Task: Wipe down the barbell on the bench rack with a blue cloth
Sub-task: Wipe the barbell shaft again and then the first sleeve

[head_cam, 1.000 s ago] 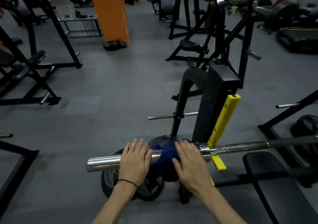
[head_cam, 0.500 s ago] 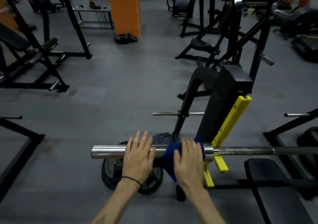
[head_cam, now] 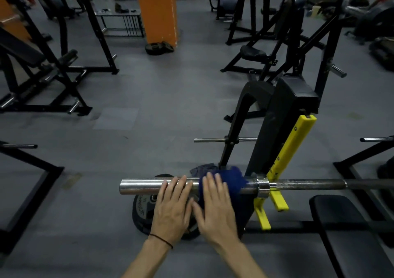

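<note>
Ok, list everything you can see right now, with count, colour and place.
barbell: one, silver sleeve and darker shaft, lying across the bench rack in front.
blue cloth: one, dark blue, draped over the sleeve under the right hand.
bench rack: one, black, with yellow hooks, right of centre.
bench pad: one, black, lower right.
weight plate: one, black, on the floor below the sleeve.
grey rag: one, on the floor behind the bar.
pillar: one, orange, top centre.
other machines: several, black, around the room.
left hand: flat on the bare sleeve, black wrist band.
right hand: flat, pressing the cloth.
</note>
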A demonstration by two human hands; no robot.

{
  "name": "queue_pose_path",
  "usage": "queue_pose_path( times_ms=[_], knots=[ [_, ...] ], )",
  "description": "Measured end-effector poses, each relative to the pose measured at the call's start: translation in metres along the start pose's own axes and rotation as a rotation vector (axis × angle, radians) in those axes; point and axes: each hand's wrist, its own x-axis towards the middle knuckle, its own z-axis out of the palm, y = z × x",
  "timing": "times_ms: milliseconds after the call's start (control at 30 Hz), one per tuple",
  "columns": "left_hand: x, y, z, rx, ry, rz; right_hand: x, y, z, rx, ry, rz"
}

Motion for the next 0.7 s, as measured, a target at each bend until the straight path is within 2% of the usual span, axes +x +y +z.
queue_pose_path(
  times_ms=[67, 100, 200, 267, 300, 400, 467, 533, 600, 633, 700],
  knots=[
    [0.021, -0.013, -0.008, 0.002, 0.008, -0.022, 0.002, 0.021, -0.007, -0.09, -0.031, -0.146],
    [0.033, -0.02, -0.012, 0.009, 0.002, -0.06, 0.005, 0.037, -0.013, -0.134, -0.013, -0.14],
    [0.052, -0.042, -0.012, 0.049, -0.078, -0.158, 0.012, 0.061, -0.029, -0.096, 0.099, 0.098],
    [0.05, -0.045, -0.005, 0.072, -0.155, -0.182, 0.014, 0.037, -0.021, -0.021, 0.13, 0.247],
    [0.048, -0.045, -0.002, 0.075, -0.176, -0.186, 0.013, 0.02, -0.014, 0.003, 0.117, 0.247],
    [0.046, -0.047, 0.002, 0.078, -0.199, -0.188, 0.009, 0.004, -0.004, -0.036, 0.009, -0.074],
    [0.045, -0.05, 0.0, 0.076, -0.199, -0.183, 0.015, 0.027, -0.012, -0.122, 0.012, -0.14],
    [0.044, -0.05, -0.001, 0.075, -0.198, -0.184, 0.023, 0.047, -0.024, -0.138, 0.062, 0.048],
    [0.045, -0.048, -0.001, 0.07, -0.182, -0.199, 0.025, 0.04, -0.023, -0.11, 0.105, 0.234],
    [0.045, -0.046, -0.001, 0.068, -0.172, -0.207, 0.023, 0.027, -0.016, -0.096, 0.123, 0.263],
    [0.045, -0.044, 0.0, 0.067, -0.161, -0.21, 0.016, 0.002, -0.001, -0.061, 0.093, 0.164]
  ],
)
